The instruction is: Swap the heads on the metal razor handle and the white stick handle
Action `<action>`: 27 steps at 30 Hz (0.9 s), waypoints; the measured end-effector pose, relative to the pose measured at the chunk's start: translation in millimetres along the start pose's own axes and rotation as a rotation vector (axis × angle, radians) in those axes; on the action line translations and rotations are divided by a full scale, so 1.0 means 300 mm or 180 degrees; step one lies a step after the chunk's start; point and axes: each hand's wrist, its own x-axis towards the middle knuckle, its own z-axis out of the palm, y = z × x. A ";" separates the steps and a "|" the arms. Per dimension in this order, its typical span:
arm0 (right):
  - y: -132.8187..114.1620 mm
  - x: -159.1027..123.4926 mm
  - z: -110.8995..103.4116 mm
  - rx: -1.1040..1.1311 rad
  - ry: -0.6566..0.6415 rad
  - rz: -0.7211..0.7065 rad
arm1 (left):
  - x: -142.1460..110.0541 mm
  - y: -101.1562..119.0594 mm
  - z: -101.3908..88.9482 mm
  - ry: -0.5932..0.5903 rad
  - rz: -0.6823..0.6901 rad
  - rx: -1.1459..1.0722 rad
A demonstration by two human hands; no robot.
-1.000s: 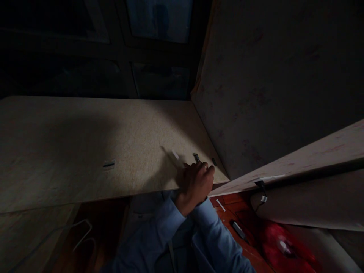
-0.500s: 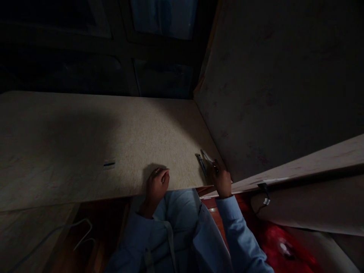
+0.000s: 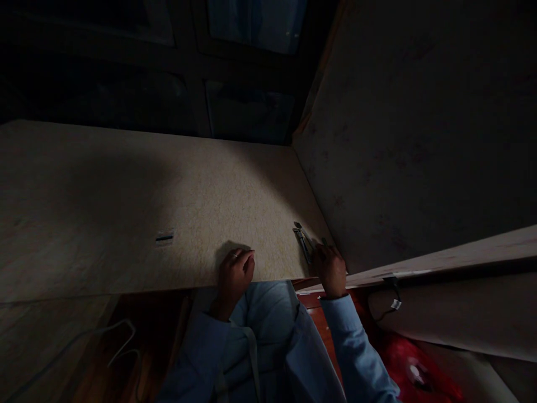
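My left hand point(image 3: 237, 273) rests at the near edge of the tabletop point(image 3: 218, 190), its fingers curled into a loose fist with nothing showing in them. Close to the right end, my right hand point(image 3: 333, 270) is closed, fingertips down at the surface. A slim metal tool with a flat, wider tip point(image 3: 297, 225) runs back into its fingers; its exact kind is unclear in the dim light. Just left of that tool lies a narrow metal piece point(image 3: 301, 244), nearly parallel to it. A small dark strip point(image 3: 324, 241) shows just beyond my right fingers.
A dark strip in a clear wrapper point(image 3: 164, 237) lies on the tabletop, left of my hands. A patterned panel point(image 3: 398, 151) rises along the right side. Below are a pale cable point(image 3: 123, 336), a black plug with a cord point(image 3: 392, 281) and a red bag point(image 3: 419, 364).
My hands were together near the right end, then parted; the left moved left to the table edge. My right hand moved right with the slim tool, which now lies beside the narrow metal piece.
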 end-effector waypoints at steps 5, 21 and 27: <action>-0.010 0.006 -0.005 -0.0070 0.0020 0.0034 | -0.006 -0.003 0.002 0.0040 0.0028 0.0014; 0.003 0.017 -0.036 -0.0155 -0.0465 0.0097 | -0.006 0.005 -0.029 -0.0116 -0.0254 -0.0658; 0.038 0.011 -0.059 0.0229 -0.0274 0.0036 | -0.009 -0.077 -0.131 0.0141 -0.0616 -0.1315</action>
